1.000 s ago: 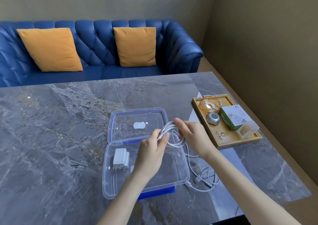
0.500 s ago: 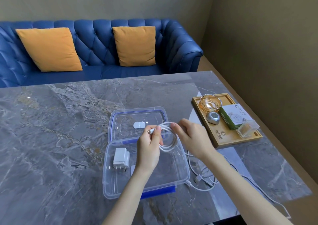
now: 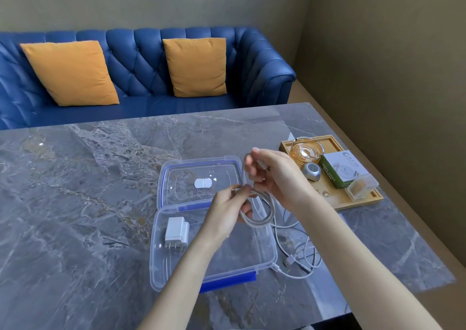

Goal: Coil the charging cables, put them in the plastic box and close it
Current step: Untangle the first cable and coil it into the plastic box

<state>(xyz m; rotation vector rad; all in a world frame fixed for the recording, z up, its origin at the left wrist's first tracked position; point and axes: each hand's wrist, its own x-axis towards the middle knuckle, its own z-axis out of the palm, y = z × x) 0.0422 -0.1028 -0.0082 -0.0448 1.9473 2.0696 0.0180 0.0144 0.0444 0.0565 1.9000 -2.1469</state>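
A clear plastic box [image 3: 161,271] with blue clips lies open on the marble table, its lid [image 3: 201,168] folded back behind it. A white charger plug [image 3: 176,231] lies inside at the left. Above the box my left hand [image 3: 227,211] pinches a small coil of white charging cable [image 3: 262,213], the plug end sticking out by my fingers. My right hand [image 3: 277,175] holds a strand of the same cable raised above the coil. A second white cable [image 3: 300,259] lies loose on the table right of the box.
A wooden tray [image 3: 338,201] at the right holds a glass ashtray [image 3: 306,149], a small grey gadget, a green-and-white carton and a clear little case. A blue sofa with two orange cushions stands beyond the table's far edge. A wall is close on the right.
My right hand has lifted up and away from the coil, drawing a strand of cable upward. The left hand keeps the coil over the box and has dropped slightly.
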